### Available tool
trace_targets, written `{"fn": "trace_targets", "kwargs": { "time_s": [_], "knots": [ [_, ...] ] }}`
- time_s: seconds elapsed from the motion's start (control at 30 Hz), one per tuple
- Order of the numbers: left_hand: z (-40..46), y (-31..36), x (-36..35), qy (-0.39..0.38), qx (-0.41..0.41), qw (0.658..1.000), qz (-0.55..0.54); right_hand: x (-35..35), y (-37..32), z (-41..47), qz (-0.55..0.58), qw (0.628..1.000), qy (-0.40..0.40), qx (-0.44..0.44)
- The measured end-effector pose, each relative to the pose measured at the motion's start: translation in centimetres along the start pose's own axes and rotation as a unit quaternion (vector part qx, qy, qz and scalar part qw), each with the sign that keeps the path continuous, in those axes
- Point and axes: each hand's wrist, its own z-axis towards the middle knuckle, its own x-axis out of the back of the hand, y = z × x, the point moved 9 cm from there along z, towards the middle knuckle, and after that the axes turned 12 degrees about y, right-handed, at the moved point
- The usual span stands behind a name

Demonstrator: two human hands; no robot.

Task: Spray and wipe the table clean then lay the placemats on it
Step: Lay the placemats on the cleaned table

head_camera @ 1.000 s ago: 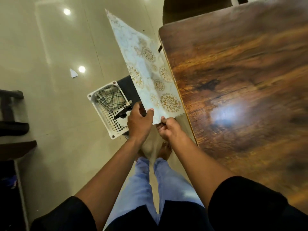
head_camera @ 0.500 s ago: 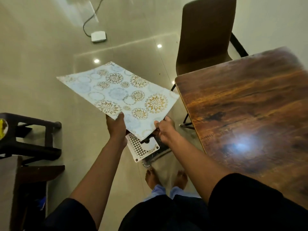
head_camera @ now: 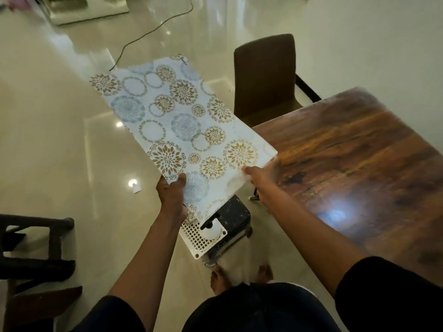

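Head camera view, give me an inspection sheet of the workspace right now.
Surface: wooden table bare and glossy where visible.
Job's things: patterned placemat held in the air, near corner just over the table's edge.
Clutter: white basket on a dark stool beside the table.
Hands: left hand and right hand each grip the placemat's near edge.
Cables: one cable on the floor.
Surroundings: brown chair, dark furniture at left.

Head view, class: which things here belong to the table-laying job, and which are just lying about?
Job:
placemat, held by left hand and right hand
table
spray bottle in white basket

Lying about:
chair
floor cable
dark stool
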Motion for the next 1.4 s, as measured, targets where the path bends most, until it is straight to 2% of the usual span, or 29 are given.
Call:
{"fn": "trace_targets", "kwargs": {
  "time_s": [0.07, 0.13, 0.2, 0.33, 0.6, 0.83, 1.03, 1.4],
  "knots": [
    [-0.1, -0.7, -1.0, -0.033, -0.002, 0.999, 0.030, 4.1, -1.3, 0.7, -0.127, 0.985, 0.093, 0.072],
    [-0.4, -1.7, -2.0, -0.067, 0.000, 0.996, 0.061, 8.0, -2.6, 0.9, -0.226, 0.950, 0.162, 0.142],
    [-1.1, -2.5, -3.2, -0.100, -0.006, 0.990, 0.097, 10.9, -3.2, 1.5, -0.253, 0.940, 0.161, 0.164],
    [-3.9, -4.5, -5.9, -0.180, -0.024, 0.973, 0.144, 15.8, -1.5, 2.7, -0.165, 0.975, 0.109, 0.101],
    [-10.5, -10.3, -11.6, -0.289, 0.015, 0.934, 0.210, 28.3, 3.5, 2.7, -0.017, 0.985, 0.171, 0.021],
    [-19.6, -15.1, -16.9, -0.378, 0.070, 0.901, 0.200, 40.0, 7.9, 2.0, 0.087, 0.967, 0.240, -0.022],
    [-26.5, -19.7, -20.3, -0.414, 0.097, 0.881, 0.207, 48.6, 11.4, 0.8, 0.138, 0.947, 0.287, -0.034],
    [-33.6, -26.7, -23.5, -0.457, 0.161, 0.833, 0.266, 57.3, 16.4, -1.6, 0.189, 0.907, 0.369, -0.075]
  ]
}}
